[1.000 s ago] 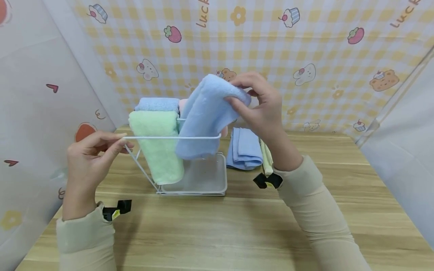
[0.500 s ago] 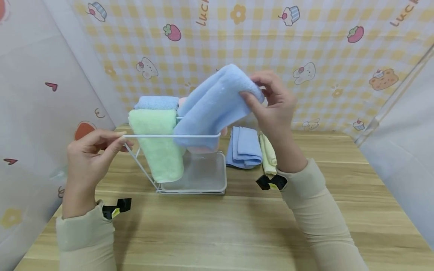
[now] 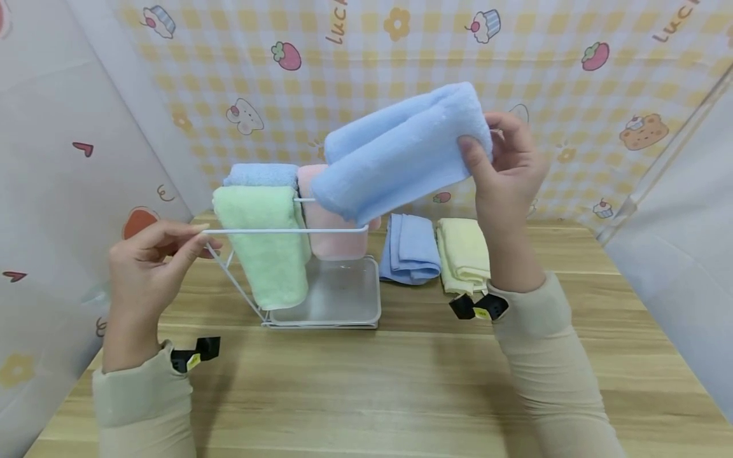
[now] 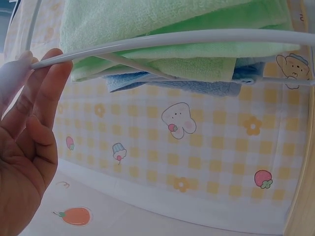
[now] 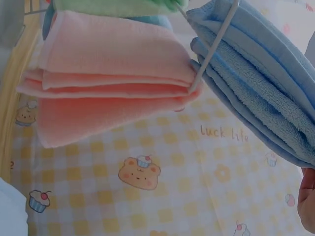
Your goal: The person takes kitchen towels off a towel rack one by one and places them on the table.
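Note:
My left hand [image 3: 151, 267] pinches the front left corner of a white wire rack [image 3: 286, 231], thumb and fingertips on the bar. In my right hand [image 3: 512, 172] is a folded light blue towel [image 3: 406, 149], pinched at its right end and held up above the rack's right side. The towel's lower left end overlaps the front bar in the head view. A green towel [image 3: 260, 248] hangs over the rack's left part, with a blue towel [image 3: 261, 174] behind it. A pink towel [image 3: 336, 242] hangs at the right; its folded layers show in the right wrist view.
A grey tray [image 3: 343, 299] forms the rack's base. To its right on the wooden table [image 3: 366, 394] lie a folded blue cloth [image 3: 411, 248] and a folded yellow cloth [image 3: 465, 254]. A checked curtain [image 3: 424, 38] hangs close behind.
The right hand has drawn the light blue towel up and to the right, out from the rack, uncovering the pink towel. The left hand keeps its pinch on the rack corner.

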The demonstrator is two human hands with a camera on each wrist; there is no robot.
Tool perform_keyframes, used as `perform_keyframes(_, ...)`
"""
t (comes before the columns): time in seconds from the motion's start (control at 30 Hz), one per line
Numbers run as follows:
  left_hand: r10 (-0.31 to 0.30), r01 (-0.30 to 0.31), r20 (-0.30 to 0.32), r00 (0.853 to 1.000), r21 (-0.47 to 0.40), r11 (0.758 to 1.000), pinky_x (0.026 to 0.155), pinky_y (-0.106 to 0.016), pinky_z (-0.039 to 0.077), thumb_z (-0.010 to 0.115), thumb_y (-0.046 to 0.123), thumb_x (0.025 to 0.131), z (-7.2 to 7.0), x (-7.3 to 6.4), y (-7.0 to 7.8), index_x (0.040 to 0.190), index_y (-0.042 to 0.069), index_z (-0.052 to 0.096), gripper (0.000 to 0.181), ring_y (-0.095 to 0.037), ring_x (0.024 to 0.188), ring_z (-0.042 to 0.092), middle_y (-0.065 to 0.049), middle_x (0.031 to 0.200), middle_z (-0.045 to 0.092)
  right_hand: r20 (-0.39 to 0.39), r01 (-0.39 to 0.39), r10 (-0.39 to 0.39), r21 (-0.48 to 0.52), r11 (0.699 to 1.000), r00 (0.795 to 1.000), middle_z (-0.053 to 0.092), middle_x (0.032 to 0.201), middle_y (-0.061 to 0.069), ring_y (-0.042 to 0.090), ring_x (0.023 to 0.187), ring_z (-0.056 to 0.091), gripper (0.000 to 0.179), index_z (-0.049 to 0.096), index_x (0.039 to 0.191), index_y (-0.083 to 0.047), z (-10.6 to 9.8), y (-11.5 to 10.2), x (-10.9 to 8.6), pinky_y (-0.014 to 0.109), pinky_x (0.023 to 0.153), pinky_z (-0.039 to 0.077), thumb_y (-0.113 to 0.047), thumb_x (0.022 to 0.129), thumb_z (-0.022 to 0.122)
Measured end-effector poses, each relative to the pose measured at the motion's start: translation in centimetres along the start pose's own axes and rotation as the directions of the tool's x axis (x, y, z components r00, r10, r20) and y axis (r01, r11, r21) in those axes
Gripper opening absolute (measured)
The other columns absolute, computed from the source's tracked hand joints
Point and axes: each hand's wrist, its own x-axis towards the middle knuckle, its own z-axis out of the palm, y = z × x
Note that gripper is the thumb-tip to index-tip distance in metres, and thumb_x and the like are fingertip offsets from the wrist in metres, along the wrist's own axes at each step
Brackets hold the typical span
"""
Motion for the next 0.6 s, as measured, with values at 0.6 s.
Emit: perform_keyframes(0.6,0.011,-0.013,-0.010,1.000,-0.177,0.984,0.064,-0.013,0.058,0.062,-0.028,0.079,0.1,0.1,-0.4,0.086,-0.022,0.065,0.010,-0.007,0.065,0.072,0.001,0.079,0.077,-0.177,-0.086,0.095,0.054,0.995,0.980,0.066,0.091,0.012,0.020,0.079,0.067,0.022,0.071,0.090,0.004,-3.5,0.5,0.2,0.027,0.069,0.062,0.013,0.071,0.077)
